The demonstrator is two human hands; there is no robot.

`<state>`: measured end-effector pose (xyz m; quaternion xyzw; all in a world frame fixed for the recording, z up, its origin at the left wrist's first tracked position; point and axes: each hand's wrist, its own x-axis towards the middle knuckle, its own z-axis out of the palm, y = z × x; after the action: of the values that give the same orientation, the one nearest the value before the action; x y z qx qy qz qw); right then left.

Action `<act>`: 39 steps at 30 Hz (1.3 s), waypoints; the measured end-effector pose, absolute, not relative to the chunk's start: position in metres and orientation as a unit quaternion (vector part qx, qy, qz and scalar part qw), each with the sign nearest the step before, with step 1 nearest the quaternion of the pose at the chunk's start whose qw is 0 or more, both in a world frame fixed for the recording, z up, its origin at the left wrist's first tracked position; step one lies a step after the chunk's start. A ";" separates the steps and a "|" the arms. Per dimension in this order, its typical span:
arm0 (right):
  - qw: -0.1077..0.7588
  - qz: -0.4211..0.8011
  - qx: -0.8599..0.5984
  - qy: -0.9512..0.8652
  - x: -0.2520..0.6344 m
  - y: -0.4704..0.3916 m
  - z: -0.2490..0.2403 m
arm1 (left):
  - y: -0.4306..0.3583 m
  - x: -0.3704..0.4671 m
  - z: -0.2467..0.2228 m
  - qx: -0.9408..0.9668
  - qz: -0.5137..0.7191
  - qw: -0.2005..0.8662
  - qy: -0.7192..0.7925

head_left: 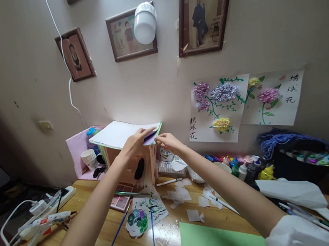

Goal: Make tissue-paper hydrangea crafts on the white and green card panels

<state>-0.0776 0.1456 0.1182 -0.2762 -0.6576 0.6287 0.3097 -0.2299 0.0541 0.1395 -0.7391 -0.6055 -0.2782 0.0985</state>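
A stack of paper (115, 133) lies on top of a small pinkish box-like stand (127, 163) against the wall. White sheets are uppermost, with purple (149, 139) and green edges showing at the right corner. My left hand (136, 141) is at the front right edge of the stack, one finger stretched across the white sheets and the others closed at the edge, holding the upper sheets back. Just right of it, my right hand (169, 142) pinches the corner of a coloured sheet. A green sheet (218, 245) rests on the table in front of me.
A paint palette (136, 222) and paintbrushes (117, 231) lie at centre left. Paper scraps (180, 194) are scattered mid-table. Paint bottles (243, 170) stand along the wall. A glue gun (44, 224) and power strip (65, 195) are at left; paper cups (89, 158) stand in a pink holder.
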 end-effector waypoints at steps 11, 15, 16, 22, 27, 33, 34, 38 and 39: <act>0.368 0.505 -0.329 -0.708 -0.080 0.148 0.119 | 0.053 -0.228 0.153 -0.780 -0.253 0.081 -0.567; 0.361 0.487 -0.299 -0.737 -0.072 0.147 0.119 | 0.051 -0.228 0.160 -0.790 -0.242 0.073 -0.558; 0.358 0.483 -0.289 -0.745 -0.071 0.147 0.119 | 0.049 -0.227 0.161 -0.791 -0.239 0.071 -0.558; 0.365 0.429 -0.246 -0.788 -0.069 0.152 0.117 | 0.044 -0.223 0.165 -0.795 -0.226 0.067 -0.559; 0.395 0.358 -0.226 -0.815 -0.065 0.148 0.122 | 0.048 -0.229 0.163 -0.796 -0.230 0.055 -0.557; 0.378 0.316 -0.201 -0.847 -0.060 0.138 0.125 | 0.051 -0.230 0.161 -0.798 -0.237 0.052 -0.551; 0.381 0.307 -0.199 -0.849 -0.059 0.137 0.125 | 0.052 -0.231 0.161 -0.799 -0.238 0.053 -0.550; 0.385 0.272 -0.191 -0.861 -0.057 0.132 0.124 | 0.056 -0.233 0.159 -0.803 -0.234 0.058 -0.545; 0.381 0.271 -0.192 -0.863 -0.057 0.131 0.124 | 0.056 -0.234 0.159 -0.802 -0.234 0.057 -0.547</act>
<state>-0.0566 0.1314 0.1240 -0.1924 -0.8630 0.2707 0.3807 -0.2337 0.0563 0.1591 -0.8021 -0.5466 -0.2337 0.0571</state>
